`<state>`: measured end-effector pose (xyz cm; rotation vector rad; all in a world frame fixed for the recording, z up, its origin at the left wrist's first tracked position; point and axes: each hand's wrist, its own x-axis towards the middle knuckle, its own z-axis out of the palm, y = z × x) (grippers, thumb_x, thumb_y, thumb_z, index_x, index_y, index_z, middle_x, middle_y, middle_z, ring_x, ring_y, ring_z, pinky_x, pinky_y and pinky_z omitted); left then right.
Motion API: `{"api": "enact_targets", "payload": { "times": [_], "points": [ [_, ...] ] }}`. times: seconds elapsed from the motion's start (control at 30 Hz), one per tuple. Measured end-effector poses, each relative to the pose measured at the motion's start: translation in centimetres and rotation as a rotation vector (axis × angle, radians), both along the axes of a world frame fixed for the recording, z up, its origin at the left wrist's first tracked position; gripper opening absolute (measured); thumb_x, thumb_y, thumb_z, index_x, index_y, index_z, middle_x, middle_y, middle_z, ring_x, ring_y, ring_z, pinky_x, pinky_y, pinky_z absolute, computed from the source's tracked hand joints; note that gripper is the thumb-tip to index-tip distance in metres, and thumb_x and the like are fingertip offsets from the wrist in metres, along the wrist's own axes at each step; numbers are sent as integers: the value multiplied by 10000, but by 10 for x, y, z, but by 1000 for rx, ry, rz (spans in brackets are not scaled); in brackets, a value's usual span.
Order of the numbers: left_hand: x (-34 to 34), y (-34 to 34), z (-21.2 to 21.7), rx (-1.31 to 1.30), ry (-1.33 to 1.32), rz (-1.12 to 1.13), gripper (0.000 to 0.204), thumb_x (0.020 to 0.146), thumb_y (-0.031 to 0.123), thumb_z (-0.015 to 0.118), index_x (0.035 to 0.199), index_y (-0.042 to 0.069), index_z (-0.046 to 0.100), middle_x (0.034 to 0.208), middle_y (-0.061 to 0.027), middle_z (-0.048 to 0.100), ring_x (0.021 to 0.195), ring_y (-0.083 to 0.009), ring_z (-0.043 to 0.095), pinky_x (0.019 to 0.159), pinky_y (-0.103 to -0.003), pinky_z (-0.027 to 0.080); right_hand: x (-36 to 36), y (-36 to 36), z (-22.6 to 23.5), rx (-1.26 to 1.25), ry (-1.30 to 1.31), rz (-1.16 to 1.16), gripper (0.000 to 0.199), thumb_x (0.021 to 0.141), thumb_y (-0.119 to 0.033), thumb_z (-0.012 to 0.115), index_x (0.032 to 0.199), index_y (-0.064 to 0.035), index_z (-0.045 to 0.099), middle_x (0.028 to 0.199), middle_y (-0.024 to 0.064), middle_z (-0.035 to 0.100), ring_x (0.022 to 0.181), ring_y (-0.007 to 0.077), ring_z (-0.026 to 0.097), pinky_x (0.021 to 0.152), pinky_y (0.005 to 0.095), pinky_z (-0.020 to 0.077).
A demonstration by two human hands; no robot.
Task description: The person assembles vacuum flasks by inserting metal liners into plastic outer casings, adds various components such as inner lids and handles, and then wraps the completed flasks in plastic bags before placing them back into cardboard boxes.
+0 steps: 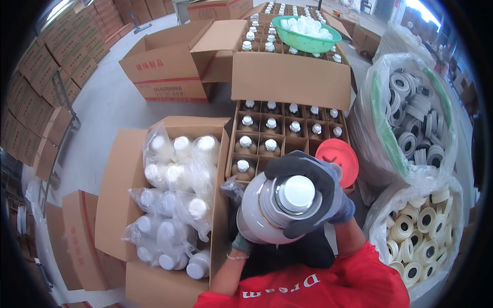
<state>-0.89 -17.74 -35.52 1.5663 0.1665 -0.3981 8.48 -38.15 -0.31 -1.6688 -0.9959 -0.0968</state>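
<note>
I hold a large white bottle (259, 218) close to my chest, seen from above, its white cap (299, 192) facing the camera. My right hand (328, 197), in a dark and grey glove, wraps around the bottle's neck and cap. My left hand (240, 242) is mostly hidden under the bottle's lower left side and supports it there. Just behind the bottle stands an open cardboard box with dividers (233, 149), its cells filled with brown bottles with silvery-white caps (270, 123).
On my left, an open carton (110, 179) holds white bottles in clear plastic bags. A red round lid (341, 159) lies by the divided box. Two big clear bags of rolls (416, 118) (421, 226) stand at right. Farther off are more cartons and a green basin (306, 41) of white caps.
</note>
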Motion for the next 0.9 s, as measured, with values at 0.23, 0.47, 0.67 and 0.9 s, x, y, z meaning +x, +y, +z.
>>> {"api": "enact_targets", "payload": {
  "times": [0.23, 0.47, 0.67, 0.9],
  "points": [
    [72, 132, 91, -299, 34, -15, 663, 846, 202, 704, 1404, 12, 400, 1324, -120, 539, 1185, -189, 533, 1007, -298, 434, -82, -67, -90, 287, 313, -364, 964, 647, -239, 880, 1416, -18, 342, 1361, 151, 474, 1245, 260, 480, 1049, 402, 378],
    [110, -5, 334, 530, -191, -781, 452, 854, 188, 670, 1272, 42, 576, 1046, -115, 688, 930, -151, 651, 835, -301, 519, -155, -118, -177, -358, 508, -189, 613, 788, -279, 736, 1307, -86, 474, 1198, 189, 570, 1061, 309, 589, 896, 391, 475],
    [92, -69, 229, 515, -435, -1134, 308, 832, 289, 679, 1064, 86, 658, 914, -115, 689, 823, -282, 657, 753, -370, 499, 12, -298, -83, -109, -18, -1079, 253, 862, -228, 661, 990, -10, 659, 968, 174, 675, 849, 322, 662, 761, 383, 519],
    [110, -55, 228, 282, -395, -1100, 622, 728, 291, 743, 1302, 113, 583, 1152, -118, 613, 977, -247, 599, 891, -346, 461, 196, -479, -192, -279, -73, -1536, 604, 719, -358, 797, 1164, -28, 555, 1027, 170, 660, 942, 294, 622, 808, 408, 479]
  ]
}}
